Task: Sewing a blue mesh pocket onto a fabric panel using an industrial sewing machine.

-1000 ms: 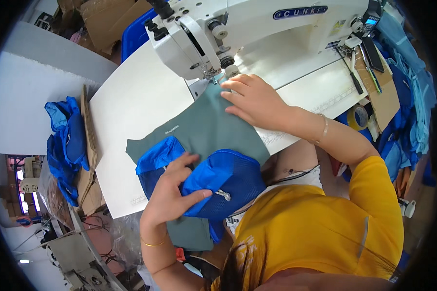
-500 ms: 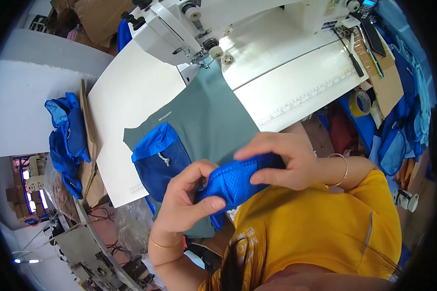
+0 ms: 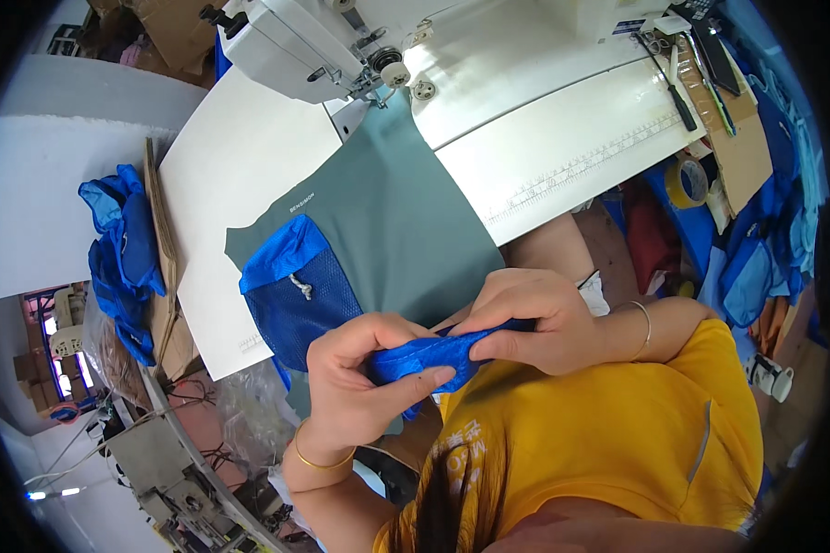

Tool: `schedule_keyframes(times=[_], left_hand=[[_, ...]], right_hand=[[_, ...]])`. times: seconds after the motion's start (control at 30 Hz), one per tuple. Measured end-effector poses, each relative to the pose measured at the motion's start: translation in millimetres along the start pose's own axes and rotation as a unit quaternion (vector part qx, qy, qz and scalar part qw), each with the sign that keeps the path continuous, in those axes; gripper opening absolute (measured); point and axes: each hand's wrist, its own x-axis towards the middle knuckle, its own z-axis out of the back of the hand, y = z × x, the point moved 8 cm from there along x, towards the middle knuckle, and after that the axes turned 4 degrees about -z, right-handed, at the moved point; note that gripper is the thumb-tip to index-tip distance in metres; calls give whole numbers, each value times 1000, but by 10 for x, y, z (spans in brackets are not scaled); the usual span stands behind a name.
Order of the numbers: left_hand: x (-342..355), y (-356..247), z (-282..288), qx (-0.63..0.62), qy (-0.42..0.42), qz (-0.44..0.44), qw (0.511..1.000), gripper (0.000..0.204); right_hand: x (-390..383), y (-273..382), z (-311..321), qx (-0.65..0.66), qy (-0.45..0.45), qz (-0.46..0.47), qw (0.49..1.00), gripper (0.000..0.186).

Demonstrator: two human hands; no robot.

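My left hand (image 3: pixel 359 373) and my right hand (image 3: pixel 535 323) are closed on a folded bright blue fabric piece (image 3: pixel 410 358), thumbs on its near side and fingers behind it. It is held just off my front, below the table edge. Beyond my hands a grey-green fabric panel (image 3: pixel 406 212) lies across the table, its far end under the needle area of a white sewing machine (image 3: pixel 286 55). On the panel's left side rests a blue mesh pouch (image 3: pixel 304 300) with a pale cord end (image 3: pixel 301 288). The fingertips of both hands are partly hidden behind the fabric.
The white table (image 3: pixel 544 166) carries a printed ruler strip. At right lie a screwdriver (image 3: pixel 680 106), a cardboard piece (image 3: pixel 745 166) and a tape roll (image 3: pixel 686 182). Blue fabric pieces (image 3: pixel 124 263) hang by cardboard at left. A plastic bag (image 3: pixel 249 410) sits below the table edge.
The blue piece has been folded narrower and turned edge-on between my hands. My right hand's fingers have curled in closer. The view has shifted slightly.
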Motion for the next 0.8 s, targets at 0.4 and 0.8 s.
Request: schedule_keyframes(times=[0.4,0.8], left_hand=[[36,-259,-21,272,-1,-61,960,19],[-62,-54,126,225,-64,-49,971,47]], right_hand=[[-60,-142,28,21,26,-25,999,18],[-57,30,173,-148,-9,-10,989,16]])
